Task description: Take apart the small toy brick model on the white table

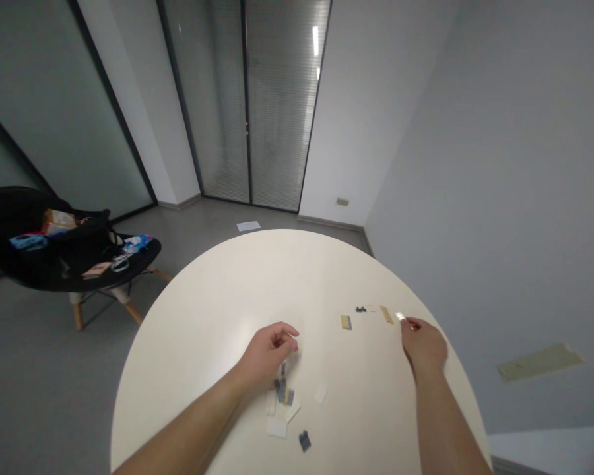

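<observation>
Right grip (424,344) clamped on a small pale strip (401,316), tan strip (387,315) just beside it. Left grip (267,353) together, contents unclear, dark and pale scraps (282,402) within reach below it on the round worktop (327,270).

A white wall (475,132) is seen on the right and frosted glass panels (64,112) on the left, while slatted blinds (282,112) are fitted behind glass ahead. A sheet of paper (248,225) is lying on the grey floor (202,237), and a black shell chair (10,211) with wooden legs is placed at left.
</observation>
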Demonstrator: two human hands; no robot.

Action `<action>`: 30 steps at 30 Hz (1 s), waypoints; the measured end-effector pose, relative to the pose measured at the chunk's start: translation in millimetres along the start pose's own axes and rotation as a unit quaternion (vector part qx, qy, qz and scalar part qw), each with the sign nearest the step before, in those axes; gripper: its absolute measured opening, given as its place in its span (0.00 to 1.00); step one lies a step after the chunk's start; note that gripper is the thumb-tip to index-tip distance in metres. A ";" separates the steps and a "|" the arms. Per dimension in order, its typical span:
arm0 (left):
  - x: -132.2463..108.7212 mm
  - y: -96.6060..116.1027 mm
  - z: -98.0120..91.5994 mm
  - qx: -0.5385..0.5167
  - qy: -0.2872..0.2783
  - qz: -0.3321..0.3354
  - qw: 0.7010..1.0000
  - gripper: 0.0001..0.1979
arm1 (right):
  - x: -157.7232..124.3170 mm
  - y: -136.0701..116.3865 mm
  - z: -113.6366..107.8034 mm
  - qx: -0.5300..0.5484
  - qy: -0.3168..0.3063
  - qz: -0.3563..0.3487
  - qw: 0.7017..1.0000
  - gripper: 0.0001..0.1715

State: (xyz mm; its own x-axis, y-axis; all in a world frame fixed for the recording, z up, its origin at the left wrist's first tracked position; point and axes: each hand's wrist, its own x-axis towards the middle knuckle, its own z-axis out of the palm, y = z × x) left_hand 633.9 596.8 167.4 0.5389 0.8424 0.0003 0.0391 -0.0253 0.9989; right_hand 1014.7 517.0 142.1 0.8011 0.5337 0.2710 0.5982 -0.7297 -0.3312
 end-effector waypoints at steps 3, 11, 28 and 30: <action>0.1 0.3 0.6 -0.004 0.001 -0.008 1.000 0.08 | -1.4 -1.5 -1.5 0.010 0.012 0.003 1.000 0.23; 0.5 -0.1 0.8 0.004 0.011 -0.014 1.000 0.07 | -3.1 -3.6 -2.5 0.031 0.032 0.001 0.999 0.23; 0.5 2.0 0.6 0.017 0.010 -0.010 1.000 0.08 | -1.8 -2.5 -5.5 0.006 -0.027 -0.003 1.000 0.20; 0.2 1.8 0.4 0.020 0.010 -0.011 1.000 0.07 | -2.2 -3.4 -5.9 0.001 -0.028 -0.005 1.000 0.20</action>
State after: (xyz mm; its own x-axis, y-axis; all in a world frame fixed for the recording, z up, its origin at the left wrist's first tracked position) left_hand 634.4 596.7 169.2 0.5200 0.8539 -0.0205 0.0839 -0.0272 0.9961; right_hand 1010.8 515.8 148.0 0.7952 0.5641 0.2222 0.6058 -0.7236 -0.3307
